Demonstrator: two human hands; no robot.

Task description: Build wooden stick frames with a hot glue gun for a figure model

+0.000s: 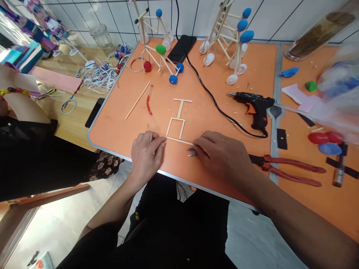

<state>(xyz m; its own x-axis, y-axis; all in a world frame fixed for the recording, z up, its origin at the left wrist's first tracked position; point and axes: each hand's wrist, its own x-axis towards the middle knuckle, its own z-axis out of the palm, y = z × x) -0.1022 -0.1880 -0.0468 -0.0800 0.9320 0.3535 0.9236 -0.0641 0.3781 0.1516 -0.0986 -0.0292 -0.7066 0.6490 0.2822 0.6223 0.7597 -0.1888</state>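
In the head view, our left hand (pixel 147 153) and right hand (pixel 221 149) sit apart near the front edge of the orange table (pixel 117 123), thumbs and fingers pinched on opposite ends of a thin stick (pixel 179 140) lying across the tabletop. Just beyond it we see a stick frame (pixel 178 118), its two legs pointing our way, a stem and pinkish crossbar at its far end, though we cannot tell whether the legs touch the stick; red-handled pliers (pixel 294 170) lie partly hidden by the right arm, with a black glue gun (pixel 257 102) farther back
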